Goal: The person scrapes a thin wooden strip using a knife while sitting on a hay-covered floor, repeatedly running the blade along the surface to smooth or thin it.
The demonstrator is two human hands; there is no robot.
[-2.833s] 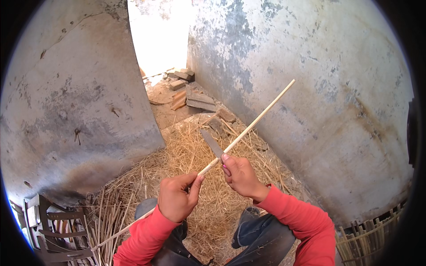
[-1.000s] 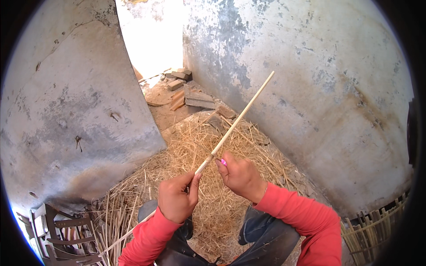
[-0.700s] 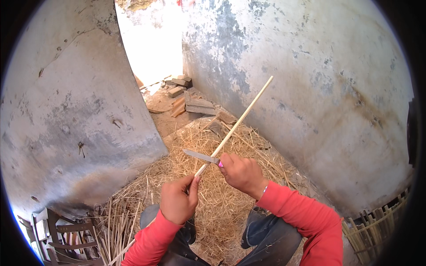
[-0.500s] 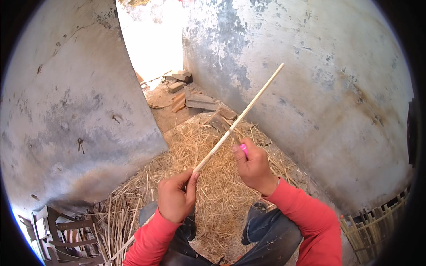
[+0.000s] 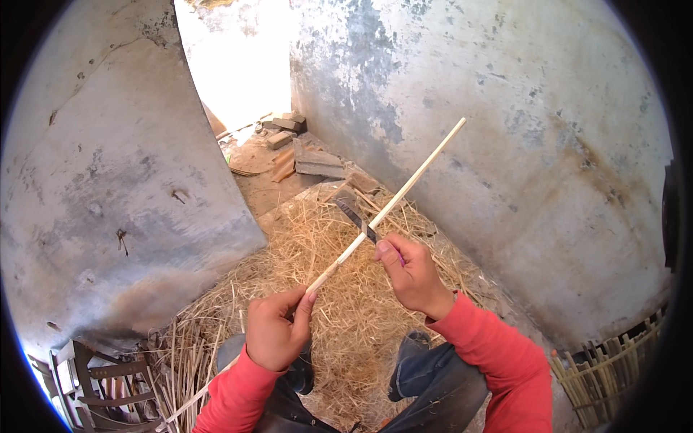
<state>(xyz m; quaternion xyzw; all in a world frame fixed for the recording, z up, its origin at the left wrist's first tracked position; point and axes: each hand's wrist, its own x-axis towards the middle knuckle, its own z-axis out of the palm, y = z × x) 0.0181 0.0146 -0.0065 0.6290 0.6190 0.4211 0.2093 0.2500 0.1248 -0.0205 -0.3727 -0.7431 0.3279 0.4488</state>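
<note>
A long pale wooden stick (image 5: 415, 177) slants from lower left to upper right in front of me. My left hand (image 5: 279, 326) grips it, thumb and fingers pinched around it; its lower end runs back past my left sleeve. In my right hand (image 5: 413, 276) is a knife (image 5: 351, 212), its pinkish-purple handle mostly hidden by the fingers. The dark blade crosses the stick just ahead of that fist, touching or very near it, its tip pointing up and left. A small pale curl shows where blade and stick meet.
Straw-like shavings (image 5: 339, 310) cover the ground between my legs. Split sticks (image 5: 191, 361) lie at left beside a dark chair-like frame (image 5: 119, 386). Bricks (image 5: 289, 130) sit by the bright doorway. Worn plaster walls (image 5: 505, 144) flank both sides; a slatted rack (image 5: 610, 379) stands at lower right.
The knife's blade now shows clearly across the stick, and my right hand has turned and moved slightly down. My left hand and the stick's lower part have shifted slightly left and down.
</note>
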